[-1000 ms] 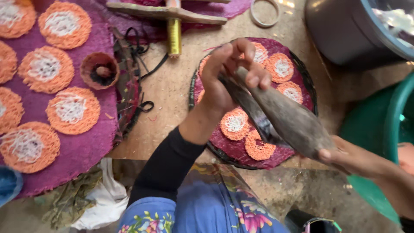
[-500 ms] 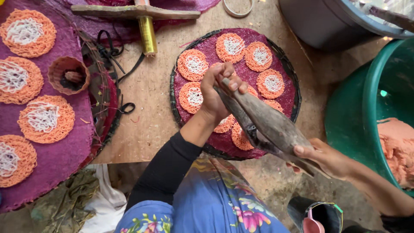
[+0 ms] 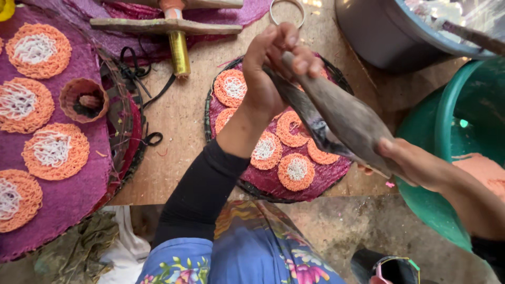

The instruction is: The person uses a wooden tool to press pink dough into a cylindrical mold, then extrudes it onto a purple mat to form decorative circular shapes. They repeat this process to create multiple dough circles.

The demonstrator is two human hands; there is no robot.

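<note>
My left hand (image 3: pixel 263 79), in a black sleeve, is closed round the narrow end of a grey cloth squeeze bag (image 3: pixel 342 118) above the far edge of a round tray (image 3: pixel 326 181). My right hand (image 3: pixel 415 165) grips the bag's wide end at the right. The bag slants across the tray, which is lined with purple cloth. On the cloth lie several orange lacy discs (image 3: pixel 297 171) with white centres. The bag's tip is hidden under my left fingers.
A large purple mat (image 3: pixel 79 194) with more orange discs (image 3: pixel 55 150) and a small woven cup (image 3: pixel 84 100) lies at the left. A wooden press with a gold cylinder (image 3: pixel 179 50) and a metal ring (image 3: pixel 286 13) lie farther back. A grey pot (image 3: pixel 379 37) and a green basin (image 3: pixel 436 210) with orange dough (image 3: pixel 484 173) stand at the right.
Both hands have carried the bag from above the tray's middle toward its far edge. The left hand has risen higher and the bag is stretched longer between the hands.
</note>
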